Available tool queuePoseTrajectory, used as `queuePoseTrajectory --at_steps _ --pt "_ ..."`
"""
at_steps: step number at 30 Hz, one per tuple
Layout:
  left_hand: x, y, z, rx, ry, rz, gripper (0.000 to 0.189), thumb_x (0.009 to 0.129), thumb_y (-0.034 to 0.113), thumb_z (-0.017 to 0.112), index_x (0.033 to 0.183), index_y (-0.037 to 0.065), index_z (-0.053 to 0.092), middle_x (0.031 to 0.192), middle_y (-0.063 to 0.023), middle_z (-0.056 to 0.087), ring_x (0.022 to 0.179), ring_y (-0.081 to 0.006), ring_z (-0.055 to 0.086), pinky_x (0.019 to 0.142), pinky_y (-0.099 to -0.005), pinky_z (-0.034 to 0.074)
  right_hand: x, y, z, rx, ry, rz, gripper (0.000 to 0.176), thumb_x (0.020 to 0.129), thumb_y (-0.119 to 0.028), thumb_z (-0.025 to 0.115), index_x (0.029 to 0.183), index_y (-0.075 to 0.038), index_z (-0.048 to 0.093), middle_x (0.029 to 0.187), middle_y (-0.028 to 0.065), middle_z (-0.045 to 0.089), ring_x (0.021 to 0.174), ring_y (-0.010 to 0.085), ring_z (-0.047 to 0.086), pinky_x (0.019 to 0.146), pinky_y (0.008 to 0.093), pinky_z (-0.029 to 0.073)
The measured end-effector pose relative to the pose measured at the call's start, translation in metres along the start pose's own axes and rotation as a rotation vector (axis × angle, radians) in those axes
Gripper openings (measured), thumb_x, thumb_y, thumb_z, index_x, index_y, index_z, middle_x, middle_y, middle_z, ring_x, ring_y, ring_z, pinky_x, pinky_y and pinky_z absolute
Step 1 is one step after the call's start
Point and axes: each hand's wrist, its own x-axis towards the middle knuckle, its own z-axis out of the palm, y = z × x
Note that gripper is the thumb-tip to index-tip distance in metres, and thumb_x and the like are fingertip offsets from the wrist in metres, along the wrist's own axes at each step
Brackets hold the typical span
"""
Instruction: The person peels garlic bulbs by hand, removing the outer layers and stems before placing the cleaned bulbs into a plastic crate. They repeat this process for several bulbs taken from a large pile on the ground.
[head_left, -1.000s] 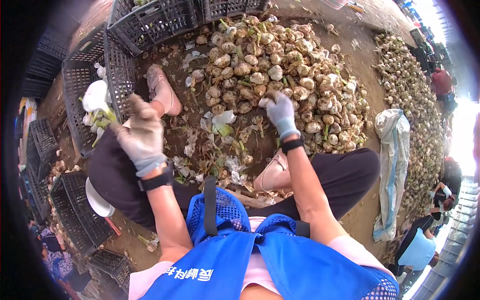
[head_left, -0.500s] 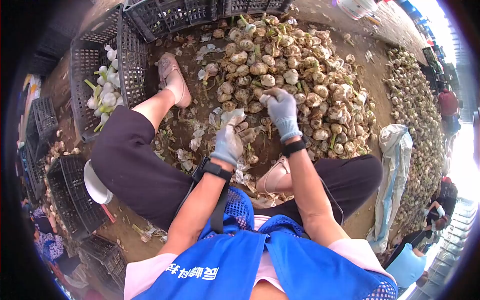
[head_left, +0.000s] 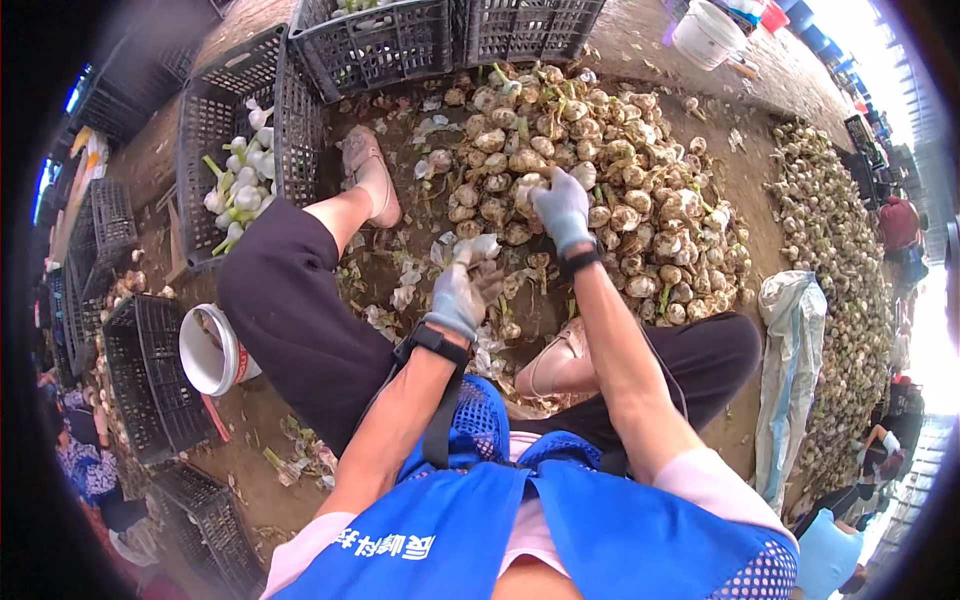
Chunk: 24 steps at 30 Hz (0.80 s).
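- White bucket point(head_left: 238, 362): nearest, left of left fingers
- Left hand point(head_left: 463, 294): gloved, fingers half-curled; can't tell if gripping anything
- Right hand point(head_left: 562, 212): gloved, fingers grasping garlic bulb point(head_left: 527, 191) at pile's near-left side
- Garlic pile point(head_left: 640, 200): around right fingers, spreading right and beyond
- Black crate point(head_left: 299, 140): holds pale stemmed bulbs point(head_left: 246, 186), far left of both hands' fingers

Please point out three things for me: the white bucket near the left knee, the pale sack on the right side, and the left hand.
White bucket point(head_left: 241, 368), head view: outer wall.
Pale sack point(head_left: 790, 355), head view: middle.
Left hand point(head_left: 461, 299), head view: glove's middle.
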Motion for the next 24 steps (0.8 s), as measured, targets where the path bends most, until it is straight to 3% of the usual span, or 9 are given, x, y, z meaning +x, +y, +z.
queuePoseTrajectory --at_steps 2,4,6,8,9,10,16,22,24 --pt "-0.003 0.007 0.018 -0.054 -0.061 -0.013 0.030 0.086 0.034 0.055 0.099 0.007 0.058 0.090 -0.0062 0.060 0.069 -0.0189 0.060 0.058 -0.0324 0.049 -0.053 0.004 0.006 0.298 0.087 -0.211 0.034 0.075 -0.018 0.060 0.105 -0.002 0.061 0.100 0.0181 0.062 0.092 0.0300 0.060 0.084 0.0345 0.045" --pt "0.019 -0.002 0.017 -0.314 -0.389 -0.003 0.023 0.088 0.025 0.054 0.099 0.005 0.057 0.089 -0.0064 0.060 0.074 -0.0177 0.059 0.063 -0.0331 0.050 -0.102 0.007 0.014 0.293 0.236 -0.357 0.032 0.076 -0.013 0.058 0.106 -0.001 0.060 0.098 0.0140 0.064 0.090 0.0235 0.061 0.081 0.0313 0.046" --pt "0.015 -0.009 0.011 -0.146 -0.627 0.049 0.022 0.088 0.017 0.052 0.103 0.002 0.056 0.089 -0.0071 0.062 0.076 -0.0159 0.059 0.064 -0.0298 0.050 -0.129 0.012 0.005 0.642 0.171 -0.235 0.032 0.073 -0.008 0.060 0.104 -0.005 0.061 0.094 0.0111 0.064 0.084 0.0223 0.062 0.077 0.0306 0.049" --pt "-0.025 -0.002 0.024 0.419 -0.590 0.472 0.027 0.091 0.014 0.046 0.113 -0.001 0.051 0.103 -0.0062 0.059 0.087 -0.0134 0.058 0.074 -0.0262 0.049 -0.143 0.018 -0.026 1.315 -0.122 0.129 0.027 0.076 -0.005 0.058 0.103 -0.002 0.061 0.093 0.0071 0.064 0.082 0.0150 0.061 0.072 0.0255 0.050" --pt "-0.042 0.004 0.035 0.213 -0.553 0.224 0.029 0.090 0.012 0.046 0.115 -0.003 0.049 0.101 -0.0073 0.060 0.088 -0.0138 0.059 0.077 -0.0268 0.049 -0.148 0.018 -0.042 1.423 -0.143 0.162 0.023 0.080 -0.003 0.054 0.102 0.001 0.060 0.092 0.0056 0.063 0.081 0.0112 0.061 0.069 0.0225 0.051" --pt "-0.048 0.005 0.039 0.223 -0.563 0.212 0.029 0.090 0.012 0.046 0.115 -0.003 0.049 0.101 -0.0073 0.060 0.088 -0.0138 0.059 0.077 -0.0268 0.049 -0.153 0.013 -0.056 1.525 -0.193 0.242 0.021 0.083 -0.006 0.054 0.102 0.001 0.060 0.089 0.0061 0.063 0.079 0.0104 0.060 0.068 0.0234 0.051" --pt "-0.064 -0.001 0.047 0.650 -0.550 0.521 0.033 0.090 0.014 0.048 0.117 -0.004 0.048 0.088 -0.0052 0.062 0.078 -0.0099 0.057 0.075 -0.0230 0.045 -0.150 0.029 -0.035 1.420 -0.143 0.133 0.018 0.085 -0.013 0.056 0.098 -0.001 0.060 0.084 0.0040 0.063 0.074 0.0101 0.060 0.059 0.0231 0.050" --pt "-0.078 -0.018 0.046 0.580 -0.515 0.621 0.044 0.086 0.006 0.055 0.126 -0.003 0.039 0.097 -0.0013 0.050 0.077 -0.0048 0.048 0.073 -0.0162 0.042 -0.158 0.016 -0.037 1.627 -0.197 0.206 0.015 0.085 -0.015 0.058 0.093 -0.003 0.060 0.079 0.0010 0.063 0.060 0.0059 0.056 0.050 0.0167 0.043" --pt "-0.076 -0.011 0.047 0.589 -0.522 0.666 0.046 0.086 0.008 0.057 0.126 -0.003 0.039 0.102 -0.0016 0.052 0.082 -0.0055 0.050 0.076 -0.0170 0.042 -0.160 0.025 -0.036 1.319 -0.174 -0.083 0.015 0.085 -0.016 0.058 0.094 -0.003 0.060 0.079 0.0005 0.063 0.061 0.0056 0.056 0.049 0.0165 0.044"
